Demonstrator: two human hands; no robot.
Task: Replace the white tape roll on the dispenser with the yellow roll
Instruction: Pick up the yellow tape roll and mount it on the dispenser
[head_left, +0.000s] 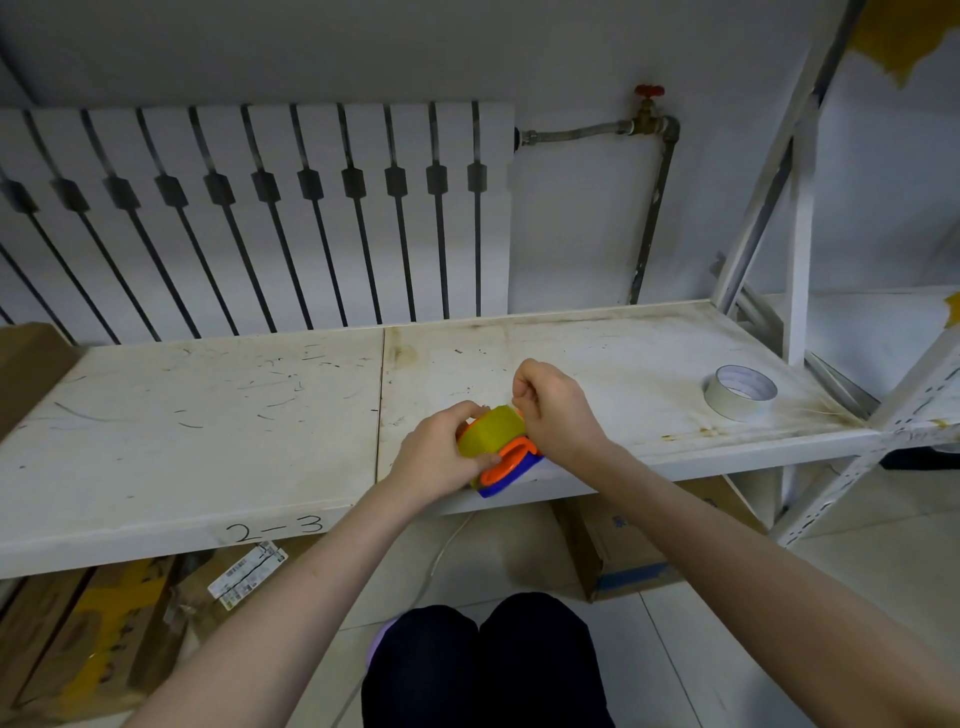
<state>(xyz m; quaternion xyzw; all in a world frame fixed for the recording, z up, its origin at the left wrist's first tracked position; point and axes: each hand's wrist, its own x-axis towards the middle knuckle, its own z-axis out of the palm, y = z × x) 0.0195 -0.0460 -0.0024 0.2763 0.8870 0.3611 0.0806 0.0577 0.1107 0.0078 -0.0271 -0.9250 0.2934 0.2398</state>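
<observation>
Left fingers (480, 460) curled around the yellow roll (491, 432), thumb across its near face, tips on the far side hidden behind the roll. Left hand (436, 460) gripping roll and dispenser (506, 470) together at the front edge of the shelf (208, 426). Right fingers (522, 392) pinched shut just above the roll's right edge; whatever is caught between them too small to make out, perhaps the tape's loose end, cannot tell. Right hand (553, 410) covering the dispenser's right side. Only an orange curved piece and a blue base of the dispenser showing below the roll; the rest, cutter included, concealed by both hands. Roll seated on the dispenser, though the hub itself out of sight. White tape roll (740, 392) lying flat on the shelf, well to the right of the dispenser, apart from both hands. Cardboard boxes (623, 551) on the floor beneath the shelf, partly cut off by its front lip.
</observation>
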